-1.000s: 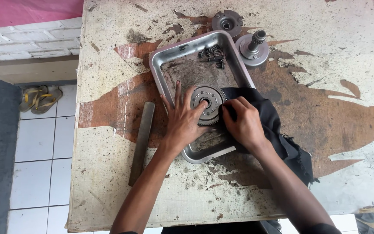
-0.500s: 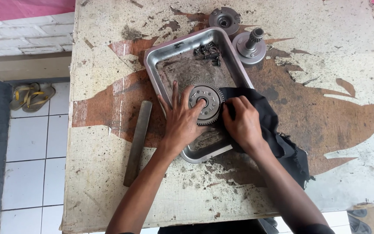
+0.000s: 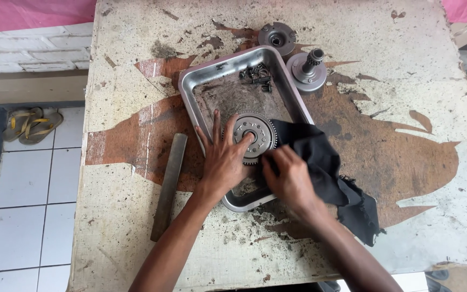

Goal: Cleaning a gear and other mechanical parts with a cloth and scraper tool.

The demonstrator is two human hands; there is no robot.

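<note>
A round toothed metal gear (image 3: 255, 136) lies in a shallow steel tray (image 3: 193, 81) on a worn table. My left hand (image 3: 222, 159) rests flat on the gear's left side, fingers spread, one fingertip near its centre hole. My right hand (image 3: 290, 178) grips a black rag (image 3: 328, 167) and presses it against the gear's lower right edge. The rag trails off to the right over the tray rim onto the table.
Small dark parts (image 3: 256, 73) lie at the tray's far end. Two round metal parts, a disc (image 3: 277, 37) and a hub with a splined shaft (image 3: 307, 66), stand beyond the tray. A flat metal bar (image 3: 169, 185) lies left of it. Sandals (image 3: 31, 124) on the tiled floor.
My right hand has slid down and toward me along the gear's edge with the rag. My left hand stays on the gear. The camera view has shifted slightly.
</note>
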